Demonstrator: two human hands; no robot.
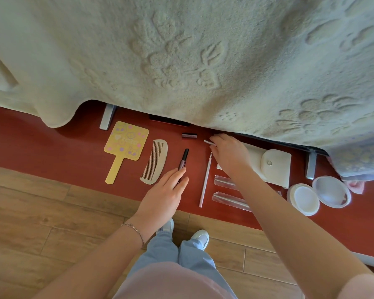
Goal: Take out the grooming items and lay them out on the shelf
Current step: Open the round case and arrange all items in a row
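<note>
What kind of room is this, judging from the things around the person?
Probably a bedroom at home. A thick cream blanket hangs over what looks like a bed, above a low red shelf; the floor is wood plank. A hand mirror and a comb lie on the shelf.

- Red shelf (52, 152), partly under a cream blanket (181, 50).
- Yellow hand mirror (125, 145) lies at the left; pale comb (154, 161) lies just beside it.
- Left hand (163, 195), fingers straight, rests on the lower end of a dark-tipped tube (183, 158).
- Its cap (189, 135) lies apart, farther back.
- Right hand (229, 154) pinches a small pale stick (208, 142) near the blanket edge.
- Thin pink wand (205, 180) lies between the hands.
- White pouch (275, 164) and two round lids (330, 192) lie at the right.
</note>
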